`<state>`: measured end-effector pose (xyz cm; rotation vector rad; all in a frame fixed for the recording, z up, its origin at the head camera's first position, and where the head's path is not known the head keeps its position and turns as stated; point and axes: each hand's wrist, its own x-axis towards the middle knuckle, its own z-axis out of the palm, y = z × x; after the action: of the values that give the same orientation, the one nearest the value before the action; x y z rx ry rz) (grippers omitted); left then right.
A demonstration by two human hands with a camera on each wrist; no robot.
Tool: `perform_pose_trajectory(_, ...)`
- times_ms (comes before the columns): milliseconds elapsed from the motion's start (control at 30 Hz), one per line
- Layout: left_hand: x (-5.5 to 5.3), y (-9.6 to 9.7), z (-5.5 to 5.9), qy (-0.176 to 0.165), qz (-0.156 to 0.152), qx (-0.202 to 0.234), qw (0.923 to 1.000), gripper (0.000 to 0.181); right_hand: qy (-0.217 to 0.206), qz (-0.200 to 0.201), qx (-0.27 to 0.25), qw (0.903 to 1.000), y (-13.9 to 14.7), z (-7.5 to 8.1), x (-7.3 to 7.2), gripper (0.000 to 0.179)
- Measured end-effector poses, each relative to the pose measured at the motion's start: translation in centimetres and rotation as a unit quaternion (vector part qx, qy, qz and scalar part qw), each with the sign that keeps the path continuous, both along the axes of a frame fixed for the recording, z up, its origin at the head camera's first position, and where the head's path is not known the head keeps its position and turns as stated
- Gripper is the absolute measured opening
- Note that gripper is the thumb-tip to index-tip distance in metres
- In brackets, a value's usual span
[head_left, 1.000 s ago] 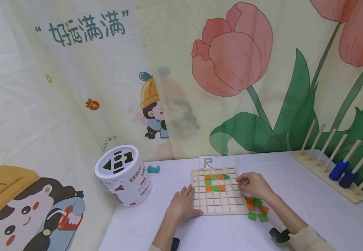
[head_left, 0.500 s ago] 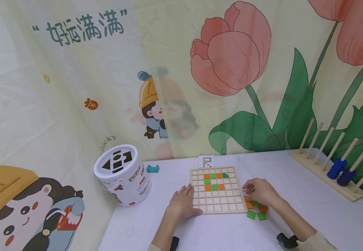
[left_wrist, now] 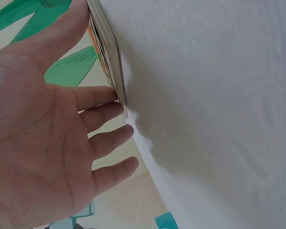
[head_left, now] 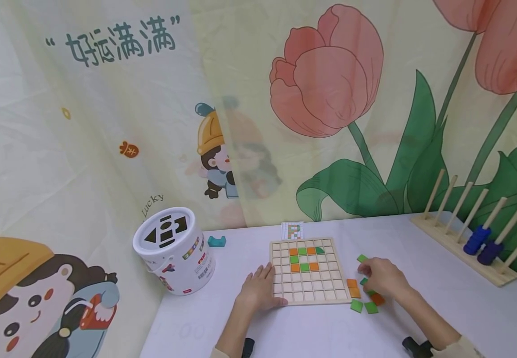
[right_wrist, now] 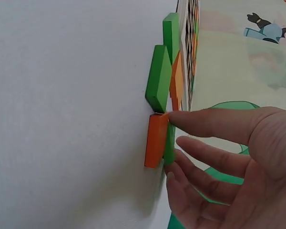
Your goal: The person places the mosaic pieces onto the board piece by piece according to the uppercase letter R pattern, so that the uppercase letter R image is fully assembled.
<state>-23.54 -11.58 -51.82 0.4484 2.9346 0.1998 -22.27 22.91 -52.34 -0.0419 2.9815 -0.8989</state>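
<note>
White-covered table, tulip-print curtain behind. Left hand, fingers nearly straight, gripping nothing, rests against gridded wooden board, presumably steadying it. Right hand, fingers half-bent, at loose tiles right of board, handily near; pinch: cannot tell. Pattern card beyond, likely for reference.

One board, eight inlaid pieces, one bucket

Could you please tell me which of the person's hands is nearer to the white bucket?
Left. The left hand touches the left edge of the grid board, to the right of the white bucket; the right hand is farther away, beyond the board's right edge, at the loose tiles.
</note>
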Motion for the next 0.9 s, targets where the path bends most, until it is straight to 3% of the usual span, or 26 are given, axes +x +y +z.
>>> perform_pose_trajectory(167, 0.1, -0.1, 0.2, -0.001, 0.000, 0.000, 1.0000, 0.104, 0.007, 0.000, -0.005, 1.0000, -0.1, -0.5, 0.0, 0.027)
perform_pose_trajectory(433, 0.2, -0.1, 0.3, -0.009, -0.007, -0.004, 0.9999, 0.103, -0.002, 0.008, -0.035, 0.9994, -0.2, -0.4, -0.3, 0.029)
perform_pose_trajectory(900, 0.2, 0.0, 0.5, 0.000, -0.007, -0.006, 1.0000, 0.103, 0.050, 0.023, -0.114, 0.9920, -0.9, -0.5, -2.0, 0.032)
